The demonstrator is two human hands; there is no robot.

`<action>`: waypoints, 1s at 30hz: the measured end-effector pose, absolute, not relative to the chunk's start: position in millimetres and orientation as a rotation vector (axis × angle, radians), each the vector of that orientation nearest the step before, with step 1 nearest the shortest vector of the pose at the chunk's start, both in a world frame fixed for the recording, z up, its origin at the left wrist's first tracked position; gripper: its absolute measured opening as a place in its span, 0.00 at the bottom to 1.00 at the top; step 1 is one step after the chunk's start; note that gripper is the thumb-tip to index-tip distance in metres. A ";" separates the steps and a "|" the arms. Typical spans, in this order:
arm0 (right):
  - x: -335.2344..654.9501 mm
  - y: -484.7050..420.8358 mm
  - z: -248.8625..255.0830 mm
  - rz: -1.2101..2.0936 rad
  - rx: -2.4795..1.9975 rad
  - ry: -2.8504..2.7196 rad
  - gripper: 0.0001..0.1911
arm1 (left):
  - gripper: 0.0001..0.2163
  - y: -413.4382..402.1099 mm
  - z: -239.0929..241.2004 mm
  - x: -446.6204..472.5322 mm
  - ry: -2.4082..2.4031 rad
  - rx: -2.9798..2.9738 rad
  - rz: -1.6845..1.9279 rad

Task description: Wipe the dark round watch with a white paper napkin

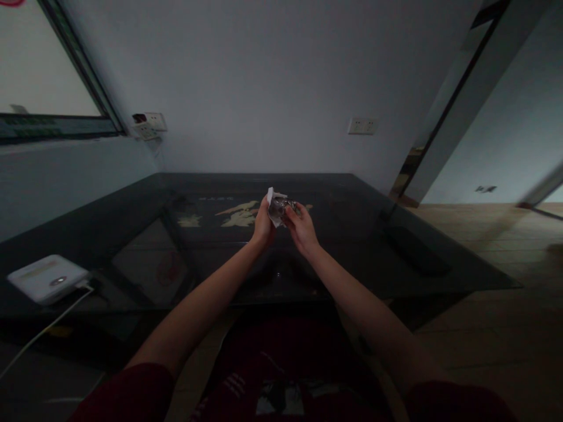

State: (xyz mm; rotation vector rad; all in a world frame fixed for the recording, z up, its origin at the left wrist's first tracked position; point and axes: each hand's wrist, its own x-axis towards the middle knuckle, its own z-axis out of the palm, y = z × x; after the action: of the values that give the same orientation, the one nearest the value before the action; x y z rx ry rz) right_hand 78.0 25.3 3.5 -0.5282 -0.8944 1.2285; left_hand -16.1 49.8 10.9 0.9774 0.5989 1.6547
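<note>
The person is sitting at the near edge of a dark glass desk (132, 234), both bare forearms stretched out over its middle. The left hand (263, 225) is gripping a small white wrapper (273, 202) from the left side, its fingers closing around the paper so that only the top corner and a crumpled strip are showing. The right hand (299, 225) is meeting it from the right, fingers pinching together on something small and shiny (288, 205) poking out of the wrapper; the room is dim and the hands are covering most of it, so I cannot tell what that shiny thing is. Both are being held in the air above the desk's centre, not touching the glass.

Behind the hands, pale leaf-like shapes (240, 215) are showing on or through the glass, too faint to make out. A white box (46, 277) is lying at the left edge of the desk, with a white cable (48, 325) running off toward the near left corner and out of view. A long dark object (416, 252) is resting near the right edge, barely standing out from the surface. The person's dark red clothing (285, 375) is filling the bottom of the view, cut off below.
</note>
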 end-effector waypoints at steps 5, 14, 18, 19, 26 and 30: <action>78.9 23.7 4.1 1.183 -0.583 -0.904 0.24 | 0.18 48.2 5.5 -13.7 0.611 0.996 1.650; 77.9 30.1 -8.6 1.104 -0.666 -0.853 0.27 | 0.20 50.1 -8.2 -14.9 0.745 1.195 1.703; 76.6 31.3 -13.6 1.062 -0.690 -0.876 0.28 | 0.23 39.3 -9.5 -17.4 0.906 1.481 1.742; 76.4 31.8 -14.7 1.066 -0.696 -0.875 0.27 | 0.23 36.5 -9.2 -17.5 0.926 1.533 1.749; 71.0 30.2 -15.2 1.212 -0.614 -0.925 0.20 | 0.26 31.6 -3.7 -17.9 0.999 1.653 1.872; 70.3 26.2 -12.3 1.199 -0.649 -0.885 0.29 | 0.26 32.9 -2.0 -19.1 0.995 1.661 1.873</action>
State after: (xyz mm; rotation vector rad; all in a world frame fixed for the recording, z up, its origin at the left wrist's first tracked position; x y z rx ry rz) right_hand 70.3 26.2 -12.3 -0.6494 -0.8847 1.1991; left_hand -19.1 32.9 -2.0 1.6614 0.9946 1.8729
